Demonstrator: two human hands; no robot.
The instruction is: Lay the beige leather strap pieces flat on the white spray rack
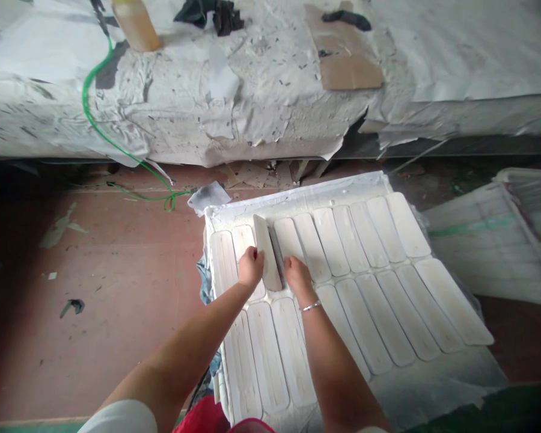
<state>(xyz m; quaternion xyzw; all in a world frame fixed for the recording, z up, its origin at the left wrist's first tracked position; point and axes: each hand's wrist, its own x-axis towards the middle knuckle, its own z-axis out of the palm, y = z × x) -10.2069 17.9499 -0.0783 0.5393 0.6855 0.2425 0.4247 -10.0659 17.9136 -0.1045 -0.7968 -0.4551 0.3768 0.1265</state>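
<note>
Our left hand [251,269] has fingers clamped on the tilted slat [269,264]. Right hand [299,279]: fingers curled, tips hidden, we can't tell if gripping. Forearm [338,367] blocks some lower slats [341,322].

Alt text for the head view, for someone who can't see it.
A person's left hand grips one tilted pale strip among two rows of similar strips; the right hand is close beside it. A littered table stands beyond.

I see a bottle [136,27] of amber liquid on the far tabletop [270,75]. Left of the bottle I make out a green hose [85,96]; to the bottle's right, black scraps [228,19] and, farther right, some cardboard [349,69].
</note>
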